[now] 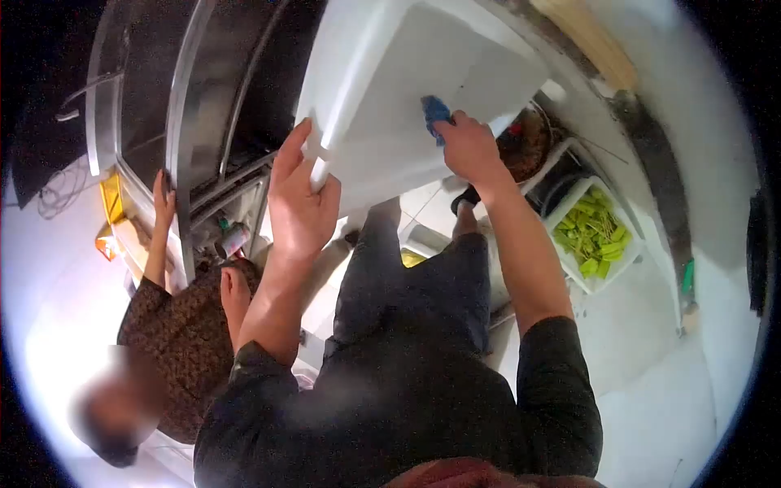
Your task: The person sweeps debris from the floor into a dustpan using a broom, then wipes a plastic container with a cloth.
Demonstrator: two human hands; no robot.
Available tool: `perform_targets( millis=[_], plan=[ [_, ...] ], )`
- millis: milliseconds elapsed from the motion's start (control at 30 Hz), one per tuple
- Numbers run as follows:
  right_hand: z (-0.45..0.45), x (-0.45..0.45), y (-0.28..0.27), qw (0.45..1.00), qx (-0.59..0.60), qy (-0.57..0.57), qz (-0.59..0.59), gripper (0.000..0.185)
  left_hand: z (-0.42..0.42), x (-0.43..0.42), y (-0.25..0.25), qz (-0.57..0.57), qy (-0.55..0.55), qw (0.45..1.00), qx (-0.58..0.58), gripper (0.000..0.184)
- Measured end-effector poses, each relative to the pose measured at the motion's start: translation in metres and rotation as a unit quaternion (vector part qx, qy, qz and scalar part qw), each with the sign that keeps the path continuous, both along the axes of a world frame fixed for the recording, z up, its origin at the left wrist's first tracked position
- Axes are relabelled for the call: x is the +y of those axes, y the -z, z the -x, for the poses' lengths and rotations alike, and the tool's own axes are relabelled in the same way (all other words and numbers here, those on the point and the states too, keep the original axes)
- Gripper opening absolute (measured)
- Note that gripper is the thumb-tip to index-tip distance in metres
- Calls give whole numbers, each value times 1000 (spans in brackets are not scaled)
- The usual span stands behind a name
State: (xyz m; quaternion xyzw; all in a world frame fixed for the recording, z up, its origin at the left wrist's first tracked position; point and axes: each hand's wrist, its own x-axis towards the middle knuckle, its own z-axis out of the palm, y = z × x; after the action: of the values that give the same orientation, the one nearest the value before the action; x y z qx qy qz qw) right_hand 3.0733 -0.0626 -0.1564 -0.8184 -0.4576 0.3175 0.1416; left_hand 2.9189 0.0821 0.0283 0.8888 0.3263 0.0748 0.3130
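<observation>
In front of me, a large white plastic tub or lid [382, 154] with a raised rim is tilted, its smooth pale surface facing me. My left hand [299, 195] is wrapped round the near left rim, thumb and forefinger on either side. My right hand [470, 150] pinches a crumpled blue cloth [436, 119], which rests against the white surface right of its middle. A few small dark specks show on that surface near the cloth. Part of the cloth is hidden by my fingers.
At the right, a white crate [582, 285] holds green vegetable pieces [594, 228]. A round dark container [525, 142] sits behind my right wrist. Another person [191, 350] in a brown patterned top is at the left, one hand [164, 199] on a metal cabinet edge [181, 122].
</observation>
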Motion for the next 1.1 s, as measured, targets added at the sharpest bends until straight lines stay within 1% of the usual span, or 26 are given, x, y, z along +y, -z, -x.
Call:
perform_targets(
  millis=[67,167,200,267,367,433,467,500,533,567,600,633,700,767,833,933,967,1000,1033,1067,1100],
  plan=[
    [-5,-22,-3,987,82,116,-78,41,-4,-16,-1,3,-4,1000,-7,32],
    [9,-8,-24,943,108,210,-236,53,0,-37,12,-17,-15,1000,15,36],
    [12,5,-28,928,92,217,-290,54,-1,-43,13,-31,-9,999,15,39],
    [14,30,-31,888,61,232,-392,56,0,-54,15,-35,2,999,20,40],
    [-4,47,-3,897,-49,279,-339,52,12,-63,25,-17,10,1000,-5,41],
    [-17,42,24,901,3,339,-271,52,16,-65,23,1,4,1000,-26,42],
    [-24,34,43,903,23,364,-226,54,22,-69,27,-17,-11,1000,-22,35],
    [-32,24,58,884,111,414,-185,56,23,-69,27,-45,10,999,-25,30],
    [-39,10,77,856,200,456,-140,58,22,-69,26,-73,28,997,-27,25],
    [-39,-8,110,792,244,524,-194,58,26,-69,25,-103,40,994,-23,21],
    [-39,-26,94,746,307,552,-210,58,31,-70,29,-87,32,995,-43,11],
    [-40,-44,76,694,363,580,-223,59,35,-69,30,-82,58,995,-22,7],
    [-29,-88,44,664,372,594,-261,51,45,-76,45,-108,72,987,-97,13],
    [-13,-120,6,556,384,690,-261,52,43,-84,42,-107,57,988,-100,16],
    [0,-172,13,579,386,666,-270,51,41,-94,45,-109,54,986,-115,19],
    [18,-218,6,540,383,715,-225,50,49,-106,56,-132,62,979,-141,20],
    [20,-231,15,550,383,708,-223,50,51,-110,65,-150,58,973,-166,12],
    [26,-247,28,557,385,703,-218,50,56,-111,75,-125,58,973,-184,12],
    [34,-260,34,562,389,698,-211,49,58,-113,80,-134,61,971,-191,15],
    [39,-277,38,615,374,667,-191,50,59,-114,85,-142,64,968,-197,17],
    [44,-289,38,665,354,635,-171,51,57,-117,87,-185,69,961,-194,22]
  ],
)
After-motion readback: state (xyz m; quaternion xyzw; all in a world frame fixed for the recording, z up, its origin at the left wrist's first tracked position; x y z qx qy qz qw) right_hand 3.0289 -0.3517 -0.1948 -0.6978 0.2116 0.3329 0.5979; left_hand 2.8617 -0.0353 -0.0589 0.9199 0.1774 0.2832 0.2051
